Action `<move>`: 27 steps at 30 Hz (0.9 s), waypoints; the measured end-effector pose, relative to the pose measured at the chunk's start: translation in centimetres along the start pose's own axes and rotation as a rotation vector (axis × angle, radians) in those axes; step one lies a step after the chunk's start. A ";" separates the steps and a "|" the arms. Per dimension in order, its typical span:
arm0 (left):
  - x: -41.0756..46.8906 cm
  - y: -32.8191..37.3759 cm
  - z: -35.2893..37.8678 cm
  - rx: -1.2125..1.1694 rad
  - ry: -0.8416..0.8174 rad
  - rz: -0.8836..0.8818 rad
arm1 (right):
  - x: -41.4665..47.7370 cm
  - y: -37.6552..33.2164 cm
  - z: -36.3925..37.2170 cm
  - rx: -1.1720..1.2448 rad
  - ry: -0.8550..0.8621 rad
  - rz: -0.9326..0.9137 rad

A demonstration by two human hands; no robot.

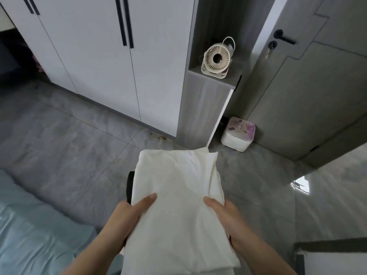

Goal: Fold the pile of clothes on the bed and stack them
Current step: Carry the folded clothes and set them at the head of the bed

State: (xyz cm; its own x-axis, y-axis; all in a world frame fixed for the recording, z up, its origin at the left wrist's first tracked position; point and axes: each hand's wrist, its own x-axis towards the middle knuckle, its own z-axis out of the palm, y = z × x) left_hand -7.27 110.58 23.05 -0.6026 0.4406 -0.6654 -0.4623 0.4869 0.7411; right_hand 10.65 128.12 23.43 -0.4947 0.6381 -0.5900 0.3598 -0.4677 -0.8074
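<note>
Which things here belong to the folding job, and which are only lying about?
Job: stack of folded clothes; left hand and right hand, both gripping it; bed.
Lying about: small fan; white box; wardrobe; door.

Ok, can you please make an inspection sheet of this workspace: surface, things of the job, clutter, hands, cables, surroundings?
Surface: bed with a blue sheet, only a corner in view at lower left.
Job's things: stack of folded clothes held above the grey floor, with a white piece on top and a dark piece showing at its left edge.
Clutter: white box with a purple print, on the floor by the door.
Hands: left hand and right hand grip the stack's sides, thumbs on top; the other fingers are hidden.
Cables: nothing seen.
Surroundings: white wardrobe; small fan in a niche; grey door with a black handle.
</note>
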 end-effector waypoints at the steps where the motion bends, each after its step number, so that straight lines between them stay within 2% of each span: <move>1: 0.9 0.8 -0.5 -0.007 0.016 -0.007 | 1.2 -0.9 0.9 -0.009 -0.017 0.005; 11: 8.0 6.8 -4.8 -0.231 0.266 -0.014 | 14.2 -9.8 9.5 -0.209 -0.296 0.015; 19: 12.7 11.2 -6.1 -0.535 0.510 -0.067 | 25.9 -18.5 18.2 -0.543 -0.661 -0.017; 27: 14.5 13.6 -8.4 -0.801 0.770 -0.017 | 30.9 -22.0 28.1 -0.778 -0.848 0.009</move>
State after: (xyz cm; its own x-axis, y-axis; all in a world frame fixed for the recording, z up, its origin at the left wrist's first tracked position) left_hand -27.81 117.26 24.25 -0.7069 -0.2828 -0.6484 -0.5934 -0.2617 0.7611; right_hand -34.75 140.97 23.02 -0.7567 -0.1185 -0.6429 0.6110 0.2219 -0.7599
